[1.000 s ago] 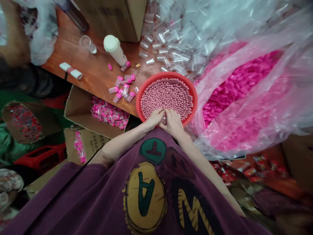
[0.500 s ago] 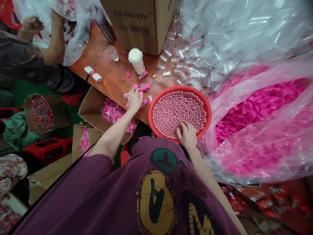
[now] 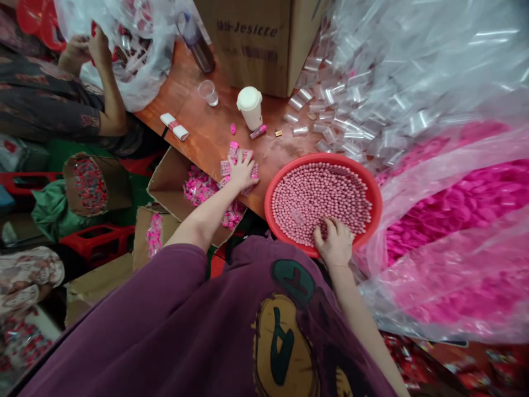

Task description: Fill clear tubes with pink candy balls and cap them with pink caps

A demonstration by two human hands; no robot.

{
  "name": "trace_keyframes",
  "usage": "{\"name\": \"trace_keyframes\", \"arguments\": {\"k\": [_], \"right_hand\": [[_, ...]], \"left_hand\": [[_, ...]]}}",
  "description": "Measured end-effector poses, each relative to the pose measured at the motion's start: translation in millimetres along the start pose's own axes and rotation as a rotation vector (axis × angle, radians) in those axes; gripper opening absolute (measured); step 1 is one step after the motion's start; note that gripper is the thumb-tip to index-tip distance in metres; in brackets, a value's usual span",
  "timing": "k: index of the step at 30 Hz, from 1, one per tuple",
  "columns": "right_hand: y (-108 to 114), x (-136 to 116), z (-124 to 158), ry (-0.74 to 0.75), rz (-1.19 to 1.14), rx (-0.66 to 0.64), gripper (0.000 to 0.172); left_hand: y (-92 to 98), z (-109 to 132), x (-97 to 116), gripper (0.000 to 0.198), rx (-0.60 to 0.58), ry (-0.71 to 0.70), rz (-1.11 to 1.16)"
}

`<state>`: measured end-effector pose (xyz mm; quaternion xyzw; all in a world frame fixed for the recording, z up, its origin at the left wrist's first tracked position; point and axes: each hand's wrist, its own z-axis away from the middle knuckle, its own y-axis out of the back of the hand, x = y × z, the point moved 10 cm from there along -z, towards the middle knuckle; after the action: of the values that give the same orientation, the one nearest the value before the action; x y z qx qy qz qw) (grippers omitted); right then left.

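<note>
The small clear plastic jars with bright pink caps (image 3: 225,167) are bunched under and around the fingers of the left hand (image 3: 243,173), on the brown wooden desk (image 3: 194,113). Those fingers are spread wide over the jars; no firm grip can be seen. The fingers of the right hand (image 3: 334,242) are loosely curled and dipped into the tiny round pink beads (image 3: 318,187) — whether any are pinched cannot be told. The beads are held in the round red plastic bowl (image 3: 374,193), whose near rim is crossed by the right hand.

The jars are likely light, stiff and a bit slippery, and could be rolled by a bump. Each is best held gently around its middle. The beads are probably hard and smooth — more easily scooped than pinched.
</note>
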<state>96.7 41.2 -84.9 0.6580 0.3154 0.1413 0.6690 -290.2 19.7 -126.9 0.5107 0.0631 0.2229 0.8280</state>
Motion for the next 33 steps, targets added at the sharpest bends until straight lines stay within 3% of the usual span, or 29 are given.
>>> {"name": "trace_keyframes", "arguments": {"k": [4, 7, 10, 13, 17, 21, 26, 33], "right_hand": [[0, 1, 1, 0.014, 0.008, 0.022, 0.043], [-1, 3, 2, 0.005, -0.002, 0.024, 0.042], [-3, 6, 2, -0.027, -0.035, -0.010, 0.042], [-2, 8, 3, -0.052, -0.052, -0.027, 0.041], [5, 3, 2, -0.015, 0.005, -0.001, 0.038], [10, 0, 2, 0.036, 0.050, 0.024, 0.035], [10, 1, 2, 0.063, 0.064, 0.035, 0.034], [5, 6, 2, 0.040, 0.031, 0.002, 0.031]], "left_hand": [[-11.4, 54, -66, 0.076, 0.022, 0.129, -0.014], [-5.9, 75, -97, 0.060, 0.115, 0.244, -0.028], [13.1, 55, -91, 0.050, 0.260, 0.252, 0.009], [33.8, 4, -59, 0.050, 0.349, 0.203, 0.103], [44.9, -65, -15, 0.058, 0.311, 0.177, 0.202], [37.9, -85, 0, 0.054, 0.282, 0.194, 0.213], [25.4, -63, -22, 0.045, 0.290, 0.150, 0.197], [27.2, -34, -110, 0.046, 0.321, 0.247, 0.204]]}}
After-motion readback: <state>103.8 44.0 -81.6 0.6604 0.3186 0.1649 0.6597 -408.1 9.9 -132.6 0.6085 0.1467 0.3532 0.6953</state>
